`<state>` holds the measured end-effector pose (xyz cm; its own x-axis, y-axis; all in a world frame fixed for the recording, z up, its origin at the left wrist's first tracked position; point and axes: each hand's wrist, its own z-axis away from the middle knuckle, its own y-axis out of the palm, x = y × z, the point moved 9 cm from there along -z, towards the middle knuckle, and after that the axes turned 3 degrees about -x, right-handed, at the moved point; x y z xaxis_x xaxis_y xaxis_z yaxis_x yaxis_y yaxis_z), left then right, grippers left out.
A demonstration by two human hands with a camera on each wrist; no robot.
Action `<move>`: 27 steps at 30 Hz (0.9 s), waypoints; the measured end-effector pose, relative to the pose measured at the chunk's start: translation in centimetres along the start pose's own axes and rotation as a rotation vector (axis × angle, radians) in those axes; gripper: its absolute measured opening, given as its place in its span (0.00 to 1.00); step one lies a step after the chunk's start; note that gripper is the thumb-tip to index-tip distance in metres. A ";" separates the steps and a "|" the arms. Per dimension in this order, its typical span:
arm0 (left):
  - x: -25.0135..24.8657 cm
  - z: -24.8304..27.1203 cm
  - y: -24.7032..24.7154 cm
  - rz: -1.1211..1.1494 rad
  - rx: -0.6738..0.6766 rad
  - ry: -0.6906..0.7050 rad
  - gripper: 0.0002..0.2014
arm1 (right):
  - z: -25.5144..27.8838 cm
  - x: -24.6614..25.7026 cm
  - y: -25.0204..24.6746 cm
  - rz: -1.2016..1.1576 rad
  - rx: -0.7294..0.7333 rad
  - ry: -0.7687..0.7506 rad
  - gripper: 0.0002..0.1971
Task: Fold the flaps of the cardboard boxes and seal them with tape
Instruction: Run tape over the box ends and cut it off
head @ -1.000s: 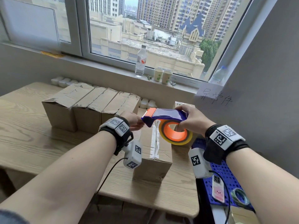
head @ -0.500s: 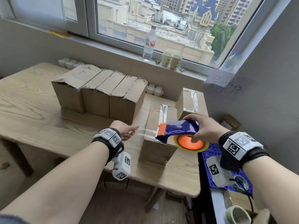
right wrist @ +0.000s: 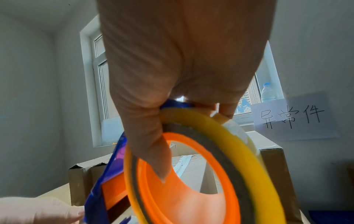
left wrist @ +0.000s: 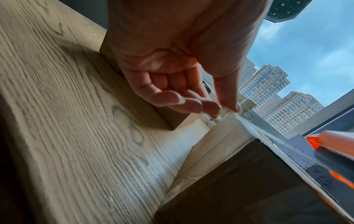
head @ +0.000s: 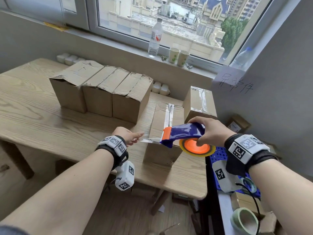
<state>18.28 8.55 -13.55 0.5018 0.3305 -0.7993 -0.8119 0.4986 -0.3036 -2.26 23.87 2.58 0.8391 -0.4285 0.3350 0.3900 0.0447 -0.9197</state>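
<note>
My right hand (head: 212,131) gripped the blue tape dispenser (head: 183,133), thumb hooked into the orange hub of its roll (right wrist: 193,186). My left hand (head: 126,135) pinched the free end of the clear tape (head: 149,140) between thumb and fingertips (left wrist: 210,108), the strip drawn taut from the dispenser's orange blade end. Both hands were above the near left edge of the box (head: 166,131) being sealed, which already carried tape along its top seam. A taped box (head: 199,102) stood just beyond on the right; three untaped boxes (head: 101,92) stood in a row to the far left on the table (head: 42,116).
</note>
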 end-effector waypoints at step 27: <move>-1.1 -0.1 2.7 -0.241 -0.017 0.112 0.14 | -1.7 -0.1 1.6 0.063 0.086 0.038 0.35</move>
<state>15.49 9.42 -13.55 0.6458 0.1122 -0.7552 -0.6784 0.5380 -0.5003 -2.34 22.48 0.79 0.8488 -0.4560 0.2675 0.3693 0.1495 -0.9172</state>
